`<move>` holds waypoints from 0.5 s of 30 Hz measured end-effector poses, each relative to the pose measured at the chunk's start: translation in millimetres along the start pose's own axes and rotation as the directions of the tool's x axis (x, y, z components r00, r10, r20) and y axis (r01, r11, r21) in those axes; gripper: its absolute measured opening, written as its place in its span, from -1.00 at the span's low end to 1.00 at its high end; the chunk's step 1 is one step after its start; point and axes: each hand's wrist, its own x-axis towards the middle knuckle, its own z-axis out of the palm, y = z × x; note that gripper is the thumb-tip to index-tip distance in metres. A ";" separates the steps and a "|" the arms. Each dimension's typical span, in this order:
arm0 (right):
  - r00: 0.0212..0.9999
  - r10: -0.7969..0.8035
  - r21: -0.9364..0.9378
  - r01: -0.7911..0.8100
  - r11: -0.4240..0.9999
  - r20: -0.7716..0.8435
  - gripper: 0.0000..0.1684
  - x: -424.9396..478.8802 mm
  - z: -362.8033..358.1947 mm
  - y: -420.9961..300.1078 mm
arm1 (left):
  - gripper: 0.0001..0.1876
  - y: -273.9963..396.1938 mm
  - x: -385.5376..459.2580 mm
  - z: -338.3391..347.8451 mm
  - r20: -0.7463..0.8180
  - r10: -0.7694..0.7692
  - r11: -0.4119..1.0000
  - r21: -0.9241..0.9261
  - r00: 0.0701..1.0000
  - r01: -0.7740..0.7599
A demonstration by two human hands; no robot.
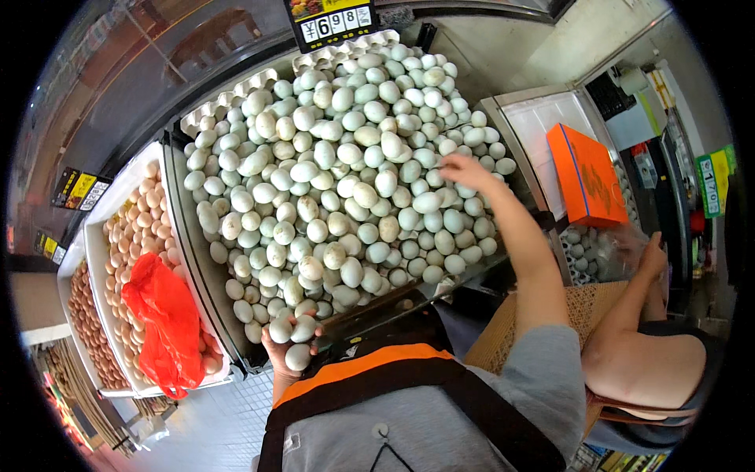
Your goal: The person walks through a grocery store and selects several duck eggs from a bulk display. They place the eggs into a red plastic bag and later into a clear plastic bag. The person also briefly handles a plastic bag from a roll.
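A large heap of pale green and white eggs (354,189), likely duck eggs, fills the display bin before me. Grey pulp egg trays (348,50) show along its far edge. At the bin's near left corner, my left hand (276,354) cradles three visible pale eggs (298,357), palm up. My right hand (469,172) reaches out over the right side of the heap, fingertips down among the eggs. Whether those fingers grip an egg is hidden.
Left of a dark divider, a red plastic bag (168,324) lies on brown eggs (141,221) in a white bin. A price sign (333,23) stands behind the heap. At right are an orange box (587,177) and another person's hand (652,258) with a clear plastic bag (622,251).
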 end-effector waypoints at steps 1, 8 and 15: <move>1.000 -0.022 -0.199 0.025 0.980 0.017 -0.45 -3.3 16.7 -7.3 | -0.39 0.7 0.3 -0.6 0.007 0.001 1.000 0.009 1.000 -0.001; 0.992 -0.050 -0.245 0.079 0.966 0.120 -0.43 -26.0 18.8 -36.9 | -0.38 -0.5 0.5 4.3 0.002 0.011 1.000 0.009 1.000 -0.011; 0.976 -0.202 -0.323 0.165 0.932 -0.086 -0.46 -64.7 62.1 -37.2 | -0.38 -2.7 2.7 0.1 -0.080 0.058 0.998 -0.018 0.995 -0.060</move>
